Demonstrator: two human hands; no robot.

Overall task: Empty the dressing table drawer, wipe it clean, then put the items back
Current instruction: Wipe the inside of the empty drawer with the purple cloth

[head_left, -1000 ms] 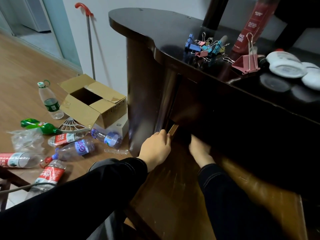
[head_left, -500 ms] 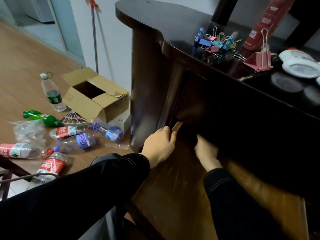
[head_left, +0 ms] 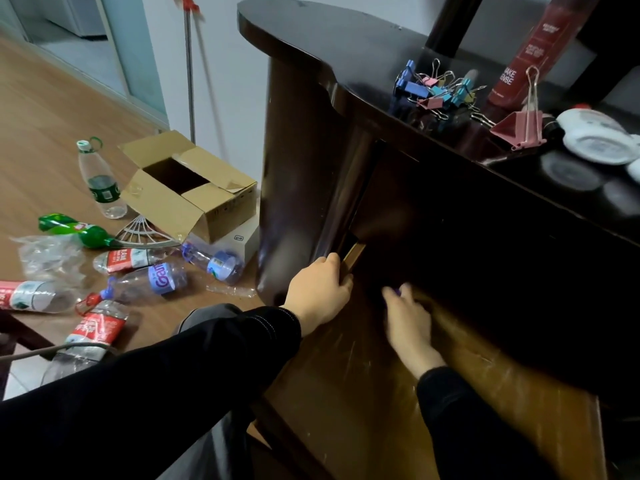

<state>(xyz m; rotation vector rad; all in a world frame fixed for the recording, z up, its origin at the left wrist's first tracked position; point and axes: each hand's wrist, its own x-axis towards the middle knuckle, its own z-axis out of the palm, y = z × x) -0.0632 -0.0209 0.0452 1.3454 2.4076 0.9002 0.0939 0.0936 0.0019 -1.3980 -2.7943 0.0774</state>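
The dark dressing table [head_left: 332, 57] has its drawer [head_left: 502, 386] pulled out, and the scratched wooden bottom shows. My left hand [head_left: 320, 289] grips the drawer's left edge next to the table's side panel. Reaching in under the tabletop, my right hand [head_left: 407, 322] is blurred, with its fingertips closed around a small purple item [head_left: 397, 292]. On the tabletop lie a pile of coloured binder clips [head_left: 436, 90], a large pink binder clip [head_left: 521, 128], a red tube [head_left: 533, 50] and white containers [head_left: 599, 138]. The drawer's back is hidden in shadow.
On the wooden floor to the left sit an open cardboard box [head_left: 188, 188] on a white box [head_left: 242, 242], several plastic bottles, one upright [head_left: 98, 181] and the others lying flat [head_left: 152, 280], and a crumpled plastic bag [head_left: 48, 252]. A red-handled pole [head_left: 189, 71] leans on the wall.
My right hand has drawn back from deep under the tabletop towards the drawer's front, and a purple item now shows at its fingertips. My left hand keeps its hold on the drawer's edge.
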